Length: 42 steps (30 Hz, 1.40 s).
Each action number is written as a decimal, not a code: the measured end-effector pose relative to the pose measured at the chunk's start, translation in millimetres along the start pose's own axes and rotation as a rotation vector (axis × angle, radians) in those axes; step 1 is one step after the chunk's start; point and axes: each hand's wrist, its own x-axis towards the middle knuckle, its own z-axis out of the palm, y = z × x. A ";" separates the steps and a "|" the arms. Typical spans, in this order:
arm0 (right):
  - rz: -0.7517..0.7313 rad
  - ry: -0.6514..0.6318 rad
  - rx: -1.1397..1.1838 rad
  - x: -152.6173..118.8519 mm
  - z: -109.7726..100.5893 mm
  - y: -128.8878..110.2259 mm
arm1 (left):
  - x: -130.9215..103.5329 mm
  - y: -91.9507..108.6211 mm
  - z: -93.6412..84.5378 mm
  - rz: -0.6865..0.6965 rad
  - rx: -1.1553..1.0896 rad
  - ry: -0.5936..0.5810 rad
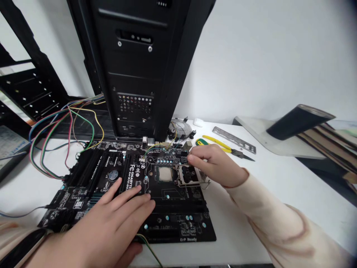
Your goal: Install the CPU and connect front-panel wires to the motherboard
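Observation:
A black Gigabyte motherboard [134, 201] lies flat on the white table. My left hand [111, 223] rests on its near part with fingers stretched out and slightly apart, holding nothing. Near the board's right side, a silver processor [165, 174] sits in the socket. Beside it, the socket's metal cover frame [192, 175] is swung out to the right, with a dark insert in it. My right hand [213, 163] has thumb and fingers closed at the far edge of this frame; the exact contact is partly hidden by the fingers.
A black computer case [139, 82] stands directly behind the board, with coloured wires [69, 111] running out at left. A cooler fan [180, 128], yellow-handled pliers [223, 143], a green-and-yellow handle [201, 142] and a metal I/O plate [234, 139] lie at the back right.

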 end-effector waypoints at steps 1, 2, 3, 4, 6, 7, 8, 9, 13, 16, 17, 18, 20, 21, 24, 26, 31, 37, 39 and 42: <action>-0.021 -0.007 -0.022 -0.3 -0.8 -0.6 | 0.0 0.6 0.1 -0.007 0.001 -0.008; -0.036 -0.014 -0.047 -0.7 -1.7 -1.3 | 0.0 1.2 0.3 -0.013 0.002 -0.013; -0.048 -0.018 -0.075 -1.3 -2.4 -2.2 | -0.1 1.7 0.4 -0.016 0.003 -0.015; -0.059 -0.020 -0.100 -1.9 -3.0 -3.6 | 0.0 1.9 0.4 -0.016 0.007 -0.012; -0.094 -0.011 -0.132 -3.5 -3.7 -8.1 | 0.7 1.2 -0.6 -0.007 0.020 -0.003; -0.119 0.002 -0.141 -4.3 -3.7 -11.4 | 1.5 0.3 -1.6 0.009 0.030 -0.002; -0.149 0.018 -0.145 -5.0 -3.5 -15.4 | 2.6 -1.0 -3.0 0.035 0.040 -0.005; -0.180 0.034 -0.146 -5.6 -3.1 -19.9 | 4.0 -2.5 -4.6 0.064 0.050 -0.012; -0.229 0.035 -0.173 -6.4 2.4 -39.6 | 10.3 -6.8 -9.7 0.129 0.055 -0.043; -0.186 -0.070 -0.274 -4.2 11.2 -50.3 | 13.0 -5.6 -10.1 0.089 0.010 -0.043; -0.164 -0.110 -0.312 -3.1 14.6 -52.6 | 13.5 -4.4 -9.9 0.078 -0.007 -0.043; -0.142 -0.147 -0.345 -2.0 18.0 -54.2 | 13.8 -3.1 -9.9 0.066 -0.020 -0.045; -0.100 -0.203 -0.395 -0.1 23.5 -56.0 | 14.7 -0.6 -10.7 0.043 -0.043 -0.062; -0.085 -0.220 -0.412 0.5 25.5 -56.5 | 15.2 0.3 -11.4 0.034 -0.056 -0.077; -0.065 -0.232 -0.419 0.8 28.2 -56.3 | 16.9 0.7 -14.0 0.006 -0.098 -0.141; -0.065 -0.222 -0.392 0.7 28.3 -55.2 | 17.3 -0.3 -15.1 -0.004 -0.121 -0.174; -0.072 -0.173 -0.337 0.3 28.8 -52.0 | 18.9 -1.2 -18.6 -0.011 -0.136 -0.214; -0.031 -0.088 -0.153 -3.4 22.9 -51.5 | 22.6 -0.3 -19.2 0.044 -0.065 -0.259; 0.007 0.030 0.026 -4.8 14.3 -46.9 | 19.0 -0.8 -12.5 0.051 -0.060 -0.202; 0.194 0.365 0.371 -5.2 -2.9 -31.4 | 10.3 -2.1 -1.2 0.019 -0.065 -0.031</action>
